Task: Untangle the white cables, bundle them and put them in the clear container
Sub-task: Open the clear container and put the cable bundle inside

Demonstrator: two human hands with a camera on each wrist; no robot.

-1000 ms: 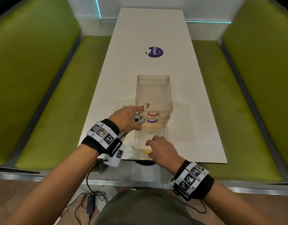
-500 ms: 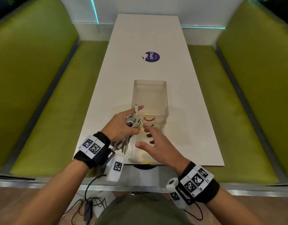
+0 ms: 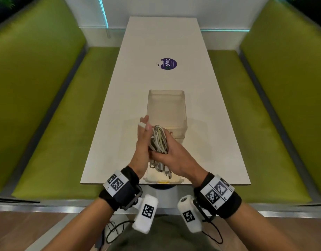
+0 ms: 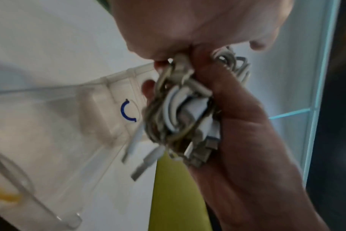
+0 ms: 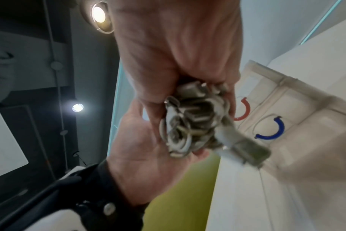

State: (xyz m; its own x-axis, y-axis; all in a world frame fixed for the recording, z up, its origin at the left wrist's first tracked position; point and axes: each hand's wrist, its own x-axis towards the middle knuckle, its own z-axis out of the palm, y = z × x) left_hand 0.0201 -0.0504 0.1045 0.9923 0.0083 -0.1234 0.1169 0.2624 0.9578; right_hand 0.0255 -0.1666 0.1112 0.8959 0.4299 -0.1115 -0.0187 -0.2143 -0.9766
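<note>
Now the cable bundle point(image 3: 158, 140) sits above the clear container point(image 3: 166, 93) on the tabletop point(image 3: 119, 105). Right hand point(image 3: 176, 157) grip is clenched round it; left hand point(image 3: 142, 149) backs it, pinching a plug point(image 3: 141, 125).

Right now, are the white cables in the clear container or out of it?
Out: the left hand and right hand hold the cable bundle in the air, near the clear container.

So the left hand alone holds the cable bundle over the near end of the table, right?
Not quite: both hands hold it. In the head view the right hand grips the bundle too, opposite the left hand, over the near end of the table.
</note>
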